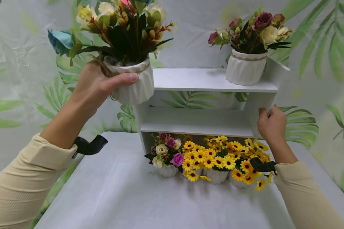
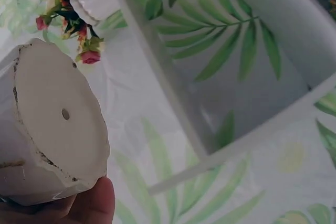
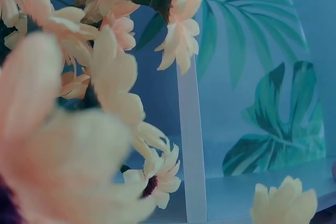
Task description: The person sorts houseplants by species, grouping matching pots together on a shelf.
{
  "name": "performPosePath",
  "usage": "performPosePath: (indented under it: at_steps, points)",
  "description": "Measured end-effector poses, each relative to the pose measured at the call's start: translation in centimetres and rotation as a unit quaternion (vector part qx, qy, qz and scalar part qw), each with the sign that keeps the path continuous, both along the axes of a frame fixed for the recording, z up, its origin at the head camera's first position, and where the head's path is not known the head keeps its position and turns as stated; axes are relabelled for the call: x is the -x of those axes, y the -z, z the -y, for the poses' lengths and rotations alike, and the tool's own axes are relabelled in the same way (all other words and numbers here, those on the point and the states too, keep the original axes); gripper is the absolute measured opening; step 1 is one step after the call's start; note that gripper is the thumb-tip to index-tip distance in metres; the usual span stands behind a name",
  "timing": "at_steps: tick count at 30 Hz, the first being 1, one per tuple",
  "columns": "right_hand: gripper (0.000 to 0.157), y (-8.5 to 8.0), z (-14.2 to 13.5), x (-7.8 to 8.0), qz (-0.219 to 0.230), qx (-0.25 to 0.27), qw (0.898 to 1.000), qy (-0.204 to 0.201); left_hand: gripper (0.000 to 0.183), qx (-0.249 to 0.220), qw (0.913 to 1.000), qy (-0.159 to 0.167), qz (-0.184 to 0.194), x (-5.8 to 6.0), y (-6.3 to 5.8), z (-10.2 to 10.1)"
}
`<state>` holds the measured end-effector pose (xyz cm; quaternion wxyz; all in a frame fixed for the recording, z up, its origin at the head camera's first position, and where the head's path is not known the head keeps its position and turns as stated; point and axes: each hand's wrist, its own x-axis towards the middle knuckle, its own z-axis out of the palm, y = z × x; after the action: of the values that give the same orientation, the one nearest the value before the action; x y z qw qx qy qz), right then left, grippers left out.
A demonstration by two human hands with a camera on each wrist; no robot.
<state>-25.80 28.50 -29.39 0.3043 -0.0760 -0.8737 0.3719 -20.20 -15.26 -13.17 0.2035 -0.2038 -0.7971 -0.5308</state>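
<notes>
My left hand [image 1: 96, 83] grips a white flower pot [image 1: 136, 87] by its side, thumb across the front. Cream and blue artificial flowers [image 1: 123, 30] fill it, and it is held up in front of the shelf's upper left end. From below, the left wrist view shows the pot's base [image 2: 63, 114] with a small hole, and a fingertip [image 2: 100, 200] against it. At the right, my right hand [image 1: 272, 124] holds the side panel of the white shelf [image 1: 195, 121] with curled fingers. The right wrist view does not show that hand, only yellow daisies [image 3: 118, 72] and the panel edge [image 3: 191, 140].
A white pot [image 1: 246, 68] of dark red and cream roses stands on the shelf's top right. Below the lower board, pots of yellow daisies [image 1: 218, 159] and purple and cream roses [image 1: 167, 149] stand on the white table [image 1: 117, 190]. Leaf-patterned cloth hangs behind.
</notes>
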Motion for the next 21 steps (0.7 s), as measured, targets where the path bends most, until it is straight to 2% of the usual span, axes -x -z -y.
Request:
performPosePath:
  at_steps: [4,6,10,14,17,21]
  points:
    - [0.043,0.0,0.0,0.0,-0.003,-0.005,1.0,0.001,0.056,-0.002,0.9999,-0.002,-0.013,1.0,-1.3,-1.7]
    - [0.042,0.0,0.0,0.0,-0.006,-0.006,1.0,0.003,0.056,-0.001,1.0,-0.002,-0.007,1.7,-1.7,-2.6]
    - [0.04,-0.2,-0.2,-0.1,-0.011,-0.009,1.0,0.011,0.057,-0.006,0.9997,0.022,0.012,3.3,-2.2,-4.5]
    - [0.039,-0.4,-0.3,-0.1,-0.008,-0.007,1.0,0.019,0.058,-0.003,0.9986,0.037,0.037,5.5,-2.3,-6.2]
    - [0.037,-0.3,-0.2,0.0,-0.006,-0.009,1.0,0.021,0.057,-0.002,0.9976,0.032,0.062,6.9,-2.2,-7.3]
    - [0.034,-0.1,-0.2,0.1,-0.024,-0.026,0.999,0.017,0.055,-0.001,0.9948,0.014,0.101,8.2,-1.5,-8.4]
